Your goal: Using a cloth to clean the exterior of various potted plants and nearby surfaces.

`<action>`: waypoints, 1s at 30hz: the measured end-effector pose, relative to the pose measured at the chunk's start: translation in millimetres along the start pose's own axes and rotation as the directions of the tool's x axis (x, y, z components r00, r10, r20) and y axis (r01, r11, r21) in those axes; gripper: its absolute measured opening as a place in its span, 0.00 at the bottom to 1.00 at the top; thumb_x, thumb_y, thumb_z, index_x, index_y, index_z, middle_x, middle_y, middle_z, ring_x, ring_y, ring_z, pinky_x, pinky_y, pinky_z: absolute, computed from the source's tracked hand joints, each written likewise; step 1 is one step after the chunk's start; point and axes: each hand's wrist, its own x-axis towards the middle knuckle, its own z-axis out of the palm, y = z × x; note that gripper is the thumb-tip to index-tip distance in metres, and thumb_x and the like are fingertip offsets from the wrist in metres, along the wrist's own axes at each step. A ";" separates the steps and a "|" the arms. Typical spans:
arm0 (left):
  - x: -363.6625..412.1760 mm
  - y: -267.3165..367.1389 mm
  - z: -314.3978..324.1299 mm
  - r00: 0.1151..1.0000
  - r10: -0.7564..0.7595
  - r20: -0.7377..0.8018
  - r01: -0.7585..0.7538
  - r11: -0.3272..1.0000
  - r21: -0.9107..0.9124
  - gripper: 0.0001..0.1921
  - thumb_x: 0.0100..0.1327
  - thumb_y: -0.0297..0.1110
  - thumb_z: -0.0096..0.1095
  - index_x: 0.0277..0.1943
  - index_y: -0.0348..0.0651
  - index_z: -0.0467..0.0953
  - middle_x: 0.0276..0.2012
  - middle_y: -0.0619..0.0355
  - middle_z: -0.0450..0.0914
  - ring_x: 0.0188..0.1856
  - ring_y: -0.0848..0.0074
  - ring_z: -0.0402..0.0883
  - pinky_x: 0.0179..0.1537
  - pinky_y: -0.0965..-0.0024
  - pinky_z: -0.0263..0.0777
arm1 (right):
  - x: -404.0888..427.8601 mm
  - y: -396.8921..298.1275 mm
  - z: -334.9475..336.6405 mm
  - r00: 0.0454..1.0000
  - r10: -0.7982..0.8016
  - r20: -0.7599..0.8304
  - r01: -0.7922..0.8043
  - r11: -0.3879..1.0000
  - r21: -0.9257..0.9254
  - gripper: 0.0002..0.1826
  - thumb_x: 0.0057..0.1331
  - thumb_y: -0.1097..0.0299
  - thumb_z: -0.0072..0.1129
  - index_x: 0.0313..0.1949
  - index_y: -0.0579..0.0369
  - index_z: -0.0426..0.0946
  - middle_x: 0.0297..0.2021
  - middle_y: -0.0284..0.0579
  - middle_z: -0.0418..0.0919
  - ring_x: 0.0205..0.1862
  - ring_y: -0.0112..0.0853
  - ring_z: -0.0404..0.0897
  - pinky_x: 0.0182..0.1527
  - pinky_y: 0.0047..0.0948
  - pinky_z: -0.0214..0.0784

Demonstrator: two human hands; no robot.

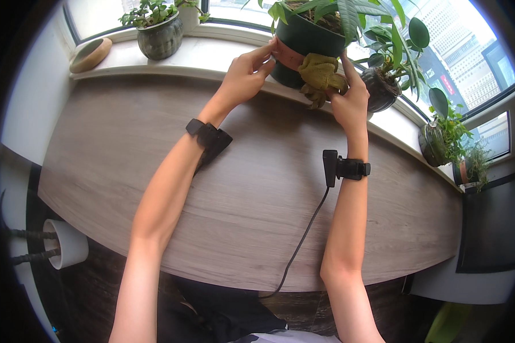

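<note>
A dark green plant pot with an orange-brown band and long-leaved foliage is at the top centre, by the windowsill. Both hands are around it. My left hand has its fingertips on the pot's left side, at the band. On the right, my right hand holds the pot's side with its index finger raised along it, and pinches an olive-yellow cloth against the front. The cloth hangs bunched over the band and lower wall. Each wrist wears a black strap with a black device; a cable runs from the right one.
A wooden table lies below my arms. On the white windowsill stand a grey-green glazed pot, a tan stone-like dish, a dark glazed pot and further potted plants. A white floor pot is at left.
</note>
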 end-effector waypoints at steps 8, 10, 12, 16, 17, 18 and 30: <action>0.3 1.8 3.2 0.997 0.074 -0.015 -0.076 0.991 -0.115 0.28 0.84 0.23 0.63 0.83 0.35 0.71 0.80 0.46 0.77 0.82 0.64 0.75 0.81 0.63 0.70 | 9.5 19.7 -17.8 0.998 0.009 0.057 -0.012 0.998 0.061 0.53 0.58 0.88 0.65 0.85 0.42 0.70 0.68 0.57 0.88 0.72 0.45 0.86 0.78 0.42 0.70; 0.4 11.5 -2.4 1.000 -0.019 0.018 0.020 0.993 -0.115 0.28 0.83 0.25 0.66 0.82 0.35 0.72 0.80 0.46 0.77 0.81 0.64 0.76 0.80 0.62 0.72 | 9.5 20.3 -19.0 0.993 0.066 0.093 -0.078 0.988 0.133 0.51 0.59 0.90 0.67 0.83 0.45 0.73 0.70 0.54 0.86 0.74 0.44 0.85 0.76 0.39 0.74; 1.9 4.5 -6.2 1.000 0.016 -0.003 -0.016 0.996 -0.091 0.29 0.83 0.25 0.66 0.82 0.36 0.70 0.80 0.46 0.77 0.81 0.64 0.76 0.80 0.62 0.72 | 10.2 16.1 -21.6 0.991 0.078 0.107 -0.088 0.992 0.088 0.50 0.59 0.90 0.68 0.82 0.47 0.74 0.70 0.54 0.87 0.73 0.44 0.85 0.76 0.39 0.74; -5.8 -1.8 -9.8 0.997 -0.031 0.065 0.034 0.998 -0.049 0.38 0.84 0.25 0.64 0.90 0.40 0.57 0.86 0.48 0.66 0.87 0.64 0.65 0.84 0.60 0.67 | 10.9 -3.0 -23.2 0.976 0.133 0.174 -0.147 0.987 0.070 0.45 0.60 0.89 0.69 0.79 0.51 0.78 0.69 0.56 0.87 0.73 0.44 0.86 0.74 0.38 0.75; -9.1 -1.2 -9.6 0.991 -0.067 0.115 0.077 0.993 -0.089 0.39 0.84 0.24 0.63 0.91 0.41 0.53 0.89 0.48 0.61 0.90 0.65 0.60 0.85 0.58 0.64 | 11.3 -2.3 -18.9 0.976 0.131 0.172 -0.145 0.986 0.076 0.45 0.60 0.89 0.69 0.79 0.51 0.78 0.69 0.56 0.87 0.73 0.44 0.86 0.74 0.38 0.75; -5.0 0.6 4.2 0.978 -0.097 0.185 0.115 0.990 -0.084 0.41 0.84 0.22 0.60 0.92 0.44 0.48 0.92 0.50 0.54 0.92 0.65 0.53 0.88 0.58 0.57 | 10.5 8.1 -27.9 0.985 0.091 0.150 -0.098 0.995 0.036 0.45 0.60 0.88 0.69 0.79 0.51 0.77 0.68 0.56 0.88 0.72 0.43 0.86 0.74 0.37 0.75; -8.2 -8.2 3.6 0.993 -0.040 0.113 0.051 0.994 -0.094 0.42 0.81 0.16 0.57 0.92 0.45 0.50 0.89 0.45 0.59 0.89 0.60 0.60 0.86 0.58 0.63 | 12.6 20.2 -18.0 0.987 0.018 0.161 -0.064 0.956 0.287 0.46 0.61 0.90 0.71 0.81 0.57 0.73 0.69 0.58 0.87 0.69 0.35 0.86 0.73 0.32 0.73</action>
